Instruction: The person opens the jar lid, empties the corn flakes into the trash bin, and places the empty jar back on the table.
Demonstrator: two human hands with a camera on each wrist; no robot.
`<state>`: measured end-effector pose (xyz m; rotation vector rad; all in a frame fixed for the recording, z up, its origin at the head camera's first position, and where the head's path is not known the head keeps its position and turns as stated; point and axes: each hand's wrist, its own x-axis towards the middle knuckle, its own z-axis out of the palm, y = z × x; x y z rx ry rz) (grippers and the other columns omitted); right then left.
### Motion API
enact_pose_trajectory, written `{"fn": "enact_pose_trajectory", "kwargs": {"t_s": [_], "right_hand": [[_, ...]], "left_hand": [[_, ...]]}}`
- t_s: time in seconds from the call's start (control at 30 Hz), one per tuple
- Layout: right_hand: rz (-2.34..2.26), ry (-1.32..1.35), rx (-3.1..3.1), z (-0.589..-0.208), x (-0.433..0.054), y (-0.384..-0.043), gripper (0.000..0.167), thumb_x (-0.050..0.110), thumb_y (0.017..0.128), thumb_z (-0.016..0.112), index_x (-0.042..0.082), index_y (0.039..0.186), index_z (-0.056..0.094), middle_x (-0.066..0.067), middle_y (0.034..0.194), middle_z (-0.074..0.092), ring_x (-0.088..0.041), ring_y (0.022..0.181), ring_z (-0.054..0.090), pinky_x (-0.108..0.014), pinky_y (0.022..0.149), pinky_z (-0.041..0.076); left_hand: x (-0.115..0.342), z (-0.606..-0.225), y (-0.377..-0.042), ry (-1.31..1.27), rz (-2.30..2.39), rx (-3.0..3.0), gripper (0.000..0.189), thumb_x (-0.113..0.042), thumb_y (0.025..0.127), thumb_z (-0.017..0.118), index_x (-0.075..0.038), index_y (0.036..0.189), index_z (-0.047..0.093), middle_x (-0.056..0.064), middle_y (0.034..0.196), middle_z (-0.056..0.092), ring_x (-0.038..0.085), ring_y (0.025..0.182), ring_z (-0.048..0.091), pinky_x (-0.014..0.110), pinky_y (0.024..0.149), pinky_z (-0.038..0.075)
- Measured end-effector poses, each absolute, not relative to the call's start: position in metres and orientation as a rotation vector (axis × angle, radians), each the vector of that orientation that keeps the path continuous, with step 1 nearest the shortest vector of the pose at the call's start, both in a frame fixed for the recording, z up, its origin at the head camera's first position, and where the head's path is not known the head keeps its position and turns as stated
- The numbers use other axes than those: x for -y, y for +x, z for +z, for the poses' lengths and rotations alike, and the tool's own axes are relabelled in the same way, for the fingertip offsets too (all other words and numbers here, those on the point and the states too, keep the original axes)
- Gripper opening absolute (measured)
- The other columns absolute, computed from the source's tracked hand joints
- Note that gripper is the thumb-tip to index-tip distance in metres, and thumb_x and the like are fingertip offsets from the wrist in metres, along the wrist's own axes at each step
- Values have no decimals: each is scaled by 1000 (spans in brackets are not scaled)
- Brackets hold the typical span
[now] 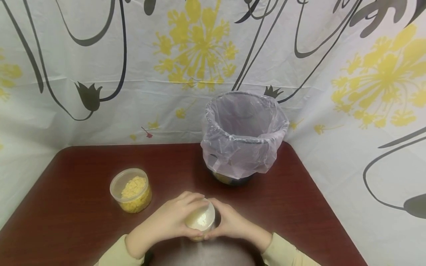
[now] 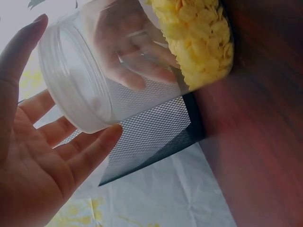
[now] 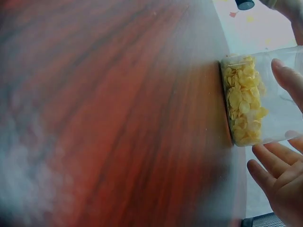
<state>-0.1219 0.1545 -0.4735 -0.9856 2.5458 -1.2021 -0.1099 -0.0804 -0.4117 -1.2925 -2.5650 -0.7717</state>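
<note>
A clear plastic jar (image 3: 279,120) stands upright on the table near its front, with a layer of yellow flakes (image 2: 201,42) in its bottom. My left hand (image 1: 176,218) reaches over the jar's pale translucent lid (image 1: 203,218), thumb on the near side and fingers curved round the far side. From the right, my right hand (image 1: 231,221) holds the jar, its thumb and fingers spread round the wall. Through the clear wall, the left wrist view shows fingers on the other side. The lid sits on the jar's mouth.
Left of the jar, an uncovered round tub (image 1: 116,190) holds more yellow flakes (image 1: 134,187). A mesh wastebasket lined with a pale lilac bag (image 1: 237,157) stands at the back right of the dark red-brown table (image 1: 83,229). A flower-print curtain (image 1: 139,99) hangs behind and beside it.
</note>
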Motion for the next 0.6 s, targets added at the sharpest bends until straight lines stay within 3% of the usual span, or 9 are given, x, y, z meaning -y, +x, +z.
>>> {"fn": "enact_pose_trajectory", "kwargs": {"t_s": [0.3, 0.6], "right_hand": [[-1155, -1009, -2547, -470, -155, -124, 94, 40, 59, 89, 22, 137, 41, 6, 119, 60, -11, 108, 56, -35, 92, 45], [-1150, -1023, -2533, -468, -155, -125, 94, 40, 59, 89, 18, 136, 41, 5, 119, 60, -10, 107, 56, -35, 93, 45]], "left_hand": [[80, -394, -114, -1403, -652, 2668, 66, -46, 70, 79, -18, 126, 60, -2, 124, 54, 16, 111, 51, 32, 84, 50], [72, -380, -121, -1482, -490, 2706, 63, -41, 62, 83, -22, 118, 64, -8, 107, 57, 12, 97, 51, 27, 82, 47]]}}
